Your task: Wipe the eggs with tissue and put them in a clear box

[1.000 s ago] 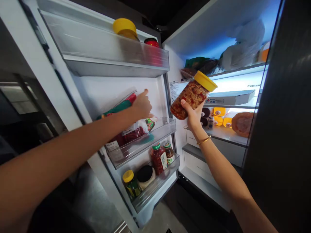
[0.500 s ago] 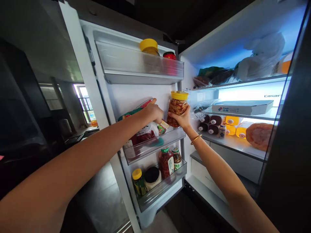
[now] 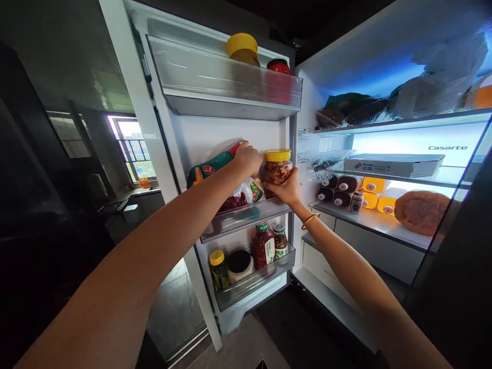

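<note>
My right hand (image 3: 287, 189) is wrapped around a clear jar (image 3: 277, 171) with a yellow lid and reddish-brown chunks inside. The jar is upright at the right end of the fridge door's middle bin (image 3: 234, 220); its base is hidden, so I cannot tell whether it rests there. Just left of the jar, my left hand (image 3: 249, 160) is closed at the top edge of a green and red bag (image 3: 221, 161), its fingertips partly hidden. Below that hand, a small printed packet (image 3: 256, 190) and a clear bag of dark red contents (image 3: 235, 200) fill the bin.
The upper door bin (image 3: 184, 77) holds a yellow-lidded jar (image 3: 242, 47) and a red jar (image 3: 279, 65). Several jars, including a green-capped one (image 3: 263, 246), stand in the lower bin. On the fridge shelves are a flat box (image 3: 395, 165), several bottles (image 3: 348, 183) and bags.
The jar in my right hand has come slightly lower and left, close beside my left hand. My left hand stays at the bag's top. The view has shifted a little.
</note>
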Demonstrator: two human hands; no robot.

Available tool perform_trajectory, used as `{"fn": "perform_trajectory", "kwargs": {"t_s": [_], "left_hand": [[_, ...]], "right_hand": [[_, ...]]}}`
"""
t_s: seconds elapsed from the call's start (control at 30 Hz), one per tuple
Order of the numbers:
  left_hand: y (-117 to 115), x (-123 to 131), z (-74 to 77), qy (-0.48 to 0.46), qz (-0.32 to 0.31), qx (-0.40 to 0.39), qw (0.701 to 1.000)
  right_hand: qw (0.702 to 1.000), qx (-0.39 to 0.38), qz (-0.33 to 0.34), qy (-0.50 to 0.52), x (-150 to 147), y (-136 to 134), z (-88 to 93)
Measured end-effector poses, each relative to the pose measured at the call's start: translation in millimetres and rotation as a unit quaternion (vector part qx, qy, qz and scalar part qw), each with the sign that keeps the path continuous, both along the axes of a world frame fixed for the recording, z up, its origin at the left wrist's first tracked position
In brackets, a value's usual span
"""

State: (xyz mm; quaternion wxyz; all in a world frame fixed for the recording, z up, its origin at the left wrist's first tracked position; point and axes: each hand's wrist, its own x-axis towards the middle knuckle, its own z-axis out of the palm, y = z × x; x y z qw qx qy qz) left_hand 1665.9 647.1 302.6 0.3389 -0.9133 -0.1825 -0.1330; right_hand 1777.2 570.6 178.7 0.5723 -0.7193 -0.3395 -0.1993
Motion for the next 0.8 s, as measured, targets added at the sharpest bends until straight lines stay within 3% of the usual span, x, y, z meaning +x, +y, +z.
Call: {"fn": "perform_trajectory", "kwargs": {"t_s": [0.1,0.23,0.3,0.5,0.67,0.73,0.8], "left_hand": [[11,-1,7.7,-0.029,-0.032,-0.037,0.998],[20,-4,20.3,-0.037,-0.075,-0.21,0.974],[16,-4,20.2,-0.033,-0.088,-0.252,0.963],[-10,2,-6.7,-0.115,-0.067,-0.18,0.975],[-6,19,-21.1,-0.156,-0.095,-0.169,0.969],[-5,21,-23.7,-0.168,-0.118,-0.152,0.967],[-7,10,-29.0,-0.203,-0.185,-0.129,0.953]], "right_hand": [[0.998,-0.057,-0.039,-0.008,-6,0,-2.8],[0.996,-0.079,-0.042,0.01,-10,1,-3.5],[0.996,-0.081,-0.042,0.021,-12,3,-3.5],[0.991,-0.078,-0.087,0.057,-19,6,-5.0],[0.985,-0.106,-0.117,0.069,-23,4,-0.6],[0.981,-0.132,-0.126,0.07,-23,3,2.2],[0.979,-0.15,-0.119,0.071,-22,2,2.6]]}}
